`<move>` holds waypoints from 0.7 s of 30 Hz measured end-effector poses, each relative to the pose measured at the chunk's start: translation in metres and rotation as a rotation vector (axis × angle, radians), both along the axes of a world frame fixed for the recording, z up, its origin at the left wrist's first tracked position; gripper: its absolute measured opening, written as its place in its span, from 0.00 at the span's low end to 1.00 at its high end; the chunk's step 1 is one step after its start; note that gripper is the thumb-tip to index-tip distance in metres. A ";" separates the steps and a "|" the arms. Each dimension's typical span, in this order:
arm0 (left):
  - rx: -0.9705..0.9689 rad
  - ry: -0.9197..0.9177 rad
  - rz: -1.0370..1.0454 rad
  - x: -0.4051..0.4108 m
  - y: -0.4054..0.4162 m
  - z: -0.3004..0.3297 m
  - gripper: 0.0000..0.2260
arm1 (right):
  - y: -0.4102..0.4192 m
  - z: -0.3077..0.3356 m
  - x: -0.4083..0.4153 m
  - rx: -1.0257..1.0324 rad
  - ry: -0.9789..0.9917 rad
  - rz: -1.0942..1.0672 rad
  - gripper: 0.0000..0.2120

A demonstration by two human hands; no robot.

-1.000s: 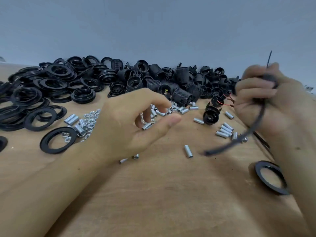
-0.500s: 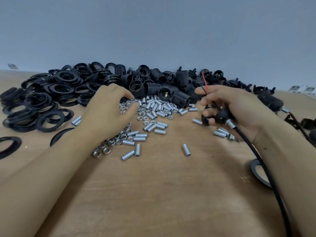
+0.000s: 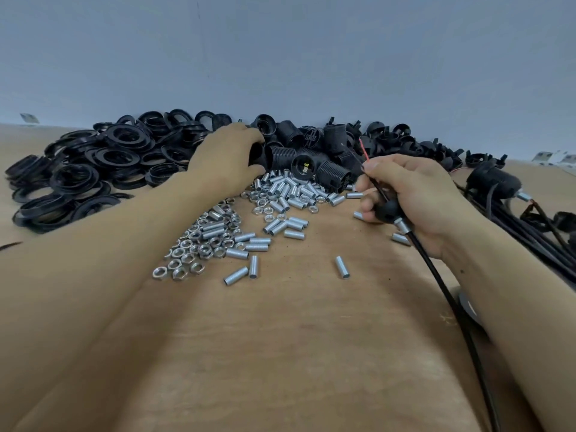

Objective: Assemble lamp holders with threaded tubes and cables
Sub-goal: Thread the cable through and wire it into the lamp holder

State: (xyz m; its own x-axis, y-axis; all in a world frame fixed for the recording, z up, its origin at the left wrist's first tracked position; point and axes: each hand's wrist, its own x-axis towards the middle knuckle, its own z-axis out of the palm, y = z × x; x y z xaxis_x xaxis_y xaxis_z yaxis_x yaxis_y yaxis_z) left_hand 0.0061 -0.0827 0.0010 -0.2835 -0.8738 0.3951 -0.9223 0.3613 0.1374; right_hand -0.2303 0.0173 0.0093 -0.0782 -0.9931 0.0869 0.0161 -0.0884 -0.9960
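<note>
My right hand [image 3: 414, 194] grips a black lamp holder cap [image 3: 387, 210] with a silver threaded tube [image 3: 402, 226] at its base. A black cable [image 3: 448, 297] runs from that tube toward the lower right. Red and black wire ends [image 3: 364, 151] stick up above my fingers. My left hand [image 3: 226, 157] reaches into the pile of black threaded lamp holder bodies [image 3: 311, 157] at the back, its fingers curled around one body. Loose silver threaded tubes [image 3: 290, 194] and hex nuts [image 3: 190, 244] lie scattered between my arms.
A heap of black rings [image 3: 103, 169] covers the back left of the wooden table [image 3: 280, 353]. Finished lamp holders with cables [image 3: 505, 194] lie at the right. A black ring [image 3: 467, 307] sits partly under my right forearm. A grey wall rises behind.
My left hand has moved away from the tubes and nuts, back into the pile of holder bodies. My right hand, earlier raised with the cable, now holds the cap low near the table.
</note>
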 end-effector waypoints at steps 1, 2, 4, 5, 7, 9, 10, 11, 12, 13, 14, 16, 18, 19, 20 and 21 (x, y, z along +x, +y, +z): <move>-0.033 0.009 0.004 -0.001 0.002 0.000 0.21 | 0.000 0.000 0.000 -0.010 -0.019 -0.005 0.07; -0.069 0.047 0.006 -0.001 0.006 0.002 0.19 | -0.001 0.000 -0.001 -0.025 -0.036 -0.013 0.07; -0.125 0.320 -0.025 -0.001 0.022 0.006 0.16 | -0.002 0.001 -0.002 -0.062 -0.042 -0.026 0.07; -0.101 0.550 -0.077 -0.002 0.034 0.009 0.14 | -0.001 0.002 -0.002 -0.082 -0.037 -0.021 0.07; 0.103 1.044 -0.241 -0.005 0.061 0.010 0.08 | 0.002 0.004 0.000 -0.131 -0.037 0.016 0.06; 0.359 1.374 -0.323 -0.007 0.083 0.003 0.09 | 0.007 0.007 0.005 -0.176 -0.024 0.067 0.05; 0.478 1.495 -0.329 -0.008 0.091 -0.001 0.11 | 0.010 0.007 0.010 -0.199 -0.003 0.093 0.05; 0.586 1.592 -0.321 -0.011 0.098 -0.003 0.14 | 0.013 0.007 0.015 -0.225 0.017 0.125 0.05; 0.683 1.659 -0.317 -0.013 0.103 -0.005 0.17 | 0.016 0.006 0.021 -0.250 0.024 0.164 0.04; 0.765 1.688 -0.321 -0.016 0.107 -0.006 0.20 | 0.019 0.005 0.028 -0.271 0.014 0.207 0.04; 0.826 1.683 -0.332 -0.018 0.111 -0.006 0.23 | 0.023 0.004 0.034 -0.288 0.002 0.250 0.04; 0.880 1.641 -0.353 -0.022 0.115 -0.006 0.26 | 0.028 0.003 0.041 -0.338 0.016 0.311 0.05; 0.884 1.647 -0.374 -0.023 0.115 -0.006 0.25 | 0.031 0.003 0.043 -0.376 0.042 0.313 0.05; 0.889 1.673 -0.411 -0.022 0.114 -0.004 0.23 | 0.030 0.003 0.043 -0.383 0.051 0.289 0.05; 0.907 1.717 -0.471 -0.021 0.113 -0.003 0.19 | 0.030 0.002 0.043 -0.379 0.060 0.253 0.05; 0.934 1.764 -0.533 -0.020 0.113 -0.002 0.15 | 0.029 0.001 0.042 -0.366 0.064 0.213 0.05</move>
